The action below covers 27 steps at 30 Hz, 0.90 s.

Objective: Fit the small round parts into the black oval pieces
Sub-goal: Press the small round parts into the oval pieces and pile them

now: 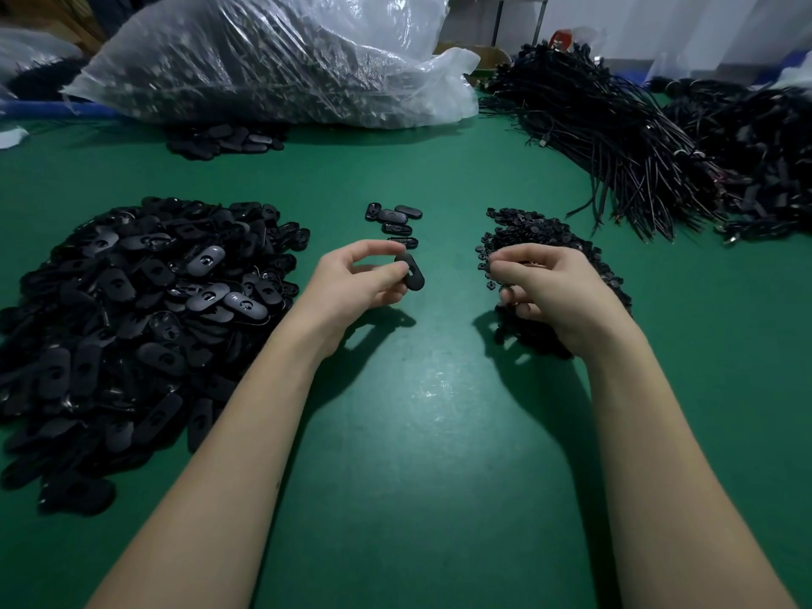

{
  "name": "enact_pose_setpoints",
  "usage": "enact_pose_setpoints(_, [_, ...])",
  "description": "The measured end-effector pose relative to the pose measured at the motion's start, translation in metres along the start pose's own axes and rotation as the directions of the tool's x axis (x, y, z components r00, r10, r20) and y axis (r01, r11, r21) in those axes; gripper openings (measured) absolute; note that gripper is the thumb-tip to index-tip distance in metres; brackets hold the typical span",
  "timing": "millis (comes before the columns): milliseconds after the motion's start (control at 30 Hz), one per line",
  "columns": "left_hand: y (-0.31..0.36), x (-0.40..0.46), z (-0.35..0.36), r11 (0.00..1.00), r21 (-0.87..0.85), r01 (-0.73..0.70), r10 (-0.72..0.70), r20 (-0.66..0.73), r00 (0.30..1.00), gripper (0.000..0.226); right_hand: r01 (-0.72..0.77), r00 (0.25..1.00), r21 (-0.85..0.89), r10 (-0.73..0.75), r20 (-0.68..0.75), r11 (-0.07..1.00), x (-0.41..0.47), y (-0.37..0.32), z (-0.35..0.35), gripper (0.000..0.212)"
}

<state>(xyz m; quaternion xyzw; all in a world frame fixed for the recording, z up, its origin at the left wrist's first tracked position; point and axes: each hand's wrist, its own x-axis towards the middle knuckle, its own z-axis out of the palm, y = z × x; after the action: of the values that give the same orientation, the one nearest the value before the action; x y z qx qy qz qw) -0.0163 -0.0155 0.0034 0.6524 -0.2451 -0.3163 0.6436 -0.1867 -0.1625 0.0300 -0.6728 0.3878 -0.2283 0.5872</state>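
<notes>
The left hand (pixel 358 279) is pinching one black oval plastic piece (pixel 411 271) above the middle of the green tabletop (pixel 417 432), while the right hand (pixel 538 285) is curling its fingers over the heap of small round black parts (pixel 536 232); whether it is holding one cannot be told. Beyond, a short row of oval pieces (pixel 393 222) is lying apart, seemingly finished, and the large pile of oval pieces (pixel 132 309) by the left edge is suggesting most work remains.
</notes>
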Motion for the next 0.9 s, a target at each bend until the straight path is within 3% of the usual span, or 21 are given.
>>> enact_pose_setpoints(100, [0.002,-0.002,0.002,0.997,-0.069,0.018,-0.017,0.014,1.0,0.017,-0.051,0.991,0.159,0.031,0.128,0.986,-0.001,-0.003,0.008,0.007])
enact_pose_setpoints(267, [0.003,-0.003,0.007,0.991,-0.129,0.042,-0.04,0.021,0.999,0.016,-0.071,0.981,0.199,0.032,0.191,0.977,-0.001,-0.003,0.017,0.005])
enact_pose_setpoints(600, [0.009,-0.008,0.013,0.99,-0.128,0.055,-0.046,0.072,0.996,0.014,-0.014,0.996,0.097,0.005,0.093,0.995,0.0,-0.003,0.033,0.004])
enact_pose_setpoints(900, [0.01,-0.009,0.012,0.988,-0.142,0.056,-0.045,0.076,0.996,0.012,0.033,0.996,0.072,-0.039,0.083,0.997,-0.004,-0.009,0.036,0.022])
